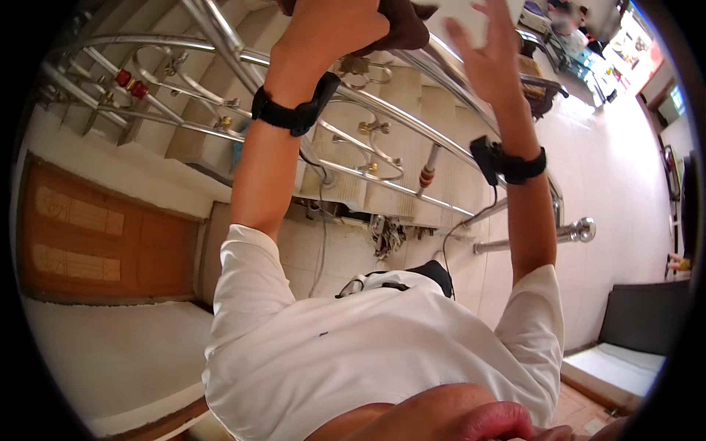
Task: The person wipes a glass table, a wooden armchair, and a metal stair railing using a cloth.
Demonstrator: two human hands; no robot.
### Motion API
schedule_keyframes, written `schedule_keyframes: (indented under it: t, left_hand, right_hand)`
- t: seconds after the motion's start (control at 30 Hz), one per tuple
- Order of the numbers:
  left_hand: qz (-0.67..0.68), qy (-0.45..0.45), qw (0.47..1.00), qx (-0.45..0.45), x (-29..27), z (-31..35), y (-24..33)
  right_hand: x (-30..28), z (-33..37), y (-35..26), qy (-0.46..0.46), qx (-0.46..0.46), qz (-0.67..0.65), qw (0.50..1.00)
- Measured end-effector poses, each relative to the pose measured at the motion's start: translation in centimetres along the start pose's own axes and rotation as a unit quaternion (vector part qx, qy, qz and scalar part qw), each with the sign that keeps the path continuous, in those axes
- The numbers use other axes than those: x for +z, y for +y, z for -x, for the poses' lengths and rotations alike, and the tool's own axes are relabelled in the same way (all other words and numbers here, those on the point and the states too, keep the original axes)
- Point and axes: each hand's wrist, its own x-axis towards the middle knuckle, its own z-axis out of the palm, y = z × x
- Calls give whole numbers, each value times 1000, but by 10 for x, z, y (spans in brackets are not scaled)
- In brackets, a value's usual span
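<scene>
At the top edge, my left hand (334,26) is closed like a fist on a dark brown cloth (403,28), which bunches beside the knuckles. Part of the cloth runs out of the picture, so its full shape is hidden. To the right of it, my right hand (487,59) is raised with fingers apart and holds nothing. Both hands are above the shiny steel stair railing (441,140). A black strap (283,114) circles my left wrist, and another strap (515,165) with a small box and a cable is on my right wrist.
Behind the railing rise pale stairs (423,110). A rounded rail end (581,230) juts out at right. An orange-brown wooden door (95,228) is at left, a dark panel (643,316) at lower right. Blurred figures and vehicles are near the bright doorway.
</scene>
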Motion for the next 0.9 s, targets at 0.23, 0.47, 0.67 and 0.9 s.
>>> schedule_keyframes:
  t: [0.23,0.47,0.67,0.9]
  left_hand:
    - [129,-211,961,124,21,-33,20]
    - [295,-66,933,197,53,-16,-48]
    - [2,77,995,60,-65,-11,-124]
    - [-217,99,971,0,-46,-17,-124]
  right_hand:
    - [-1,37,21,-80,169,-145,972]
    - [14,78,34,-159,185,-142,959]
    - [24,33,36,-182,225,-182,940]
    - [65,-64,-14,-260,261,-172,914]
